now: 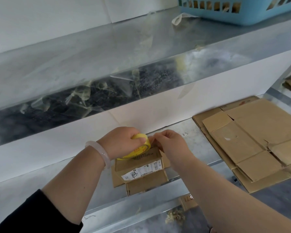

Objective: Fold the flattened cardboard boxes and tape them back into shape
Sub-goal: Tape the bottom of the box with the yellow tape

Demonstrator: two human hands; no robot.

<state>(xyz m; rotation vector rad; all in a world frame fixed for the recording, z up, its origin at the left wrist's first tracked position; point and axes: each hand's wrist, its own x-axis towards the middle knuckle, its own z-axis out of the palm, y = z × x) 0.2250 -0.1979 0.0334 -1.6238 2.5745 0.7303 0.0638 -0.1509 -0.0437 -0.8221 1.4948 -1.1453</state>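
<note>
Here, left fingers grip the tape roll, right fingers pinch its end, flattened boxes stacked alongside

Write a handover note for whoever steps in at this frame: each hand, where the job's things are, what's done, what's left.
Left hand: grips the yellow tape roll just above the small box.
Right hand: fingertips pinch at the roll's edge, apparently working the tape end free.
Small box: on the metal shelf, under both hands, shipping label up, partly folded, front flaps open.
Flattened boxes: stacked on the shelf to the right.
Done: small box partly shaped; no tape visible on it.
Left: pull tape, seal this box, then fold and tape the stack.
</note>
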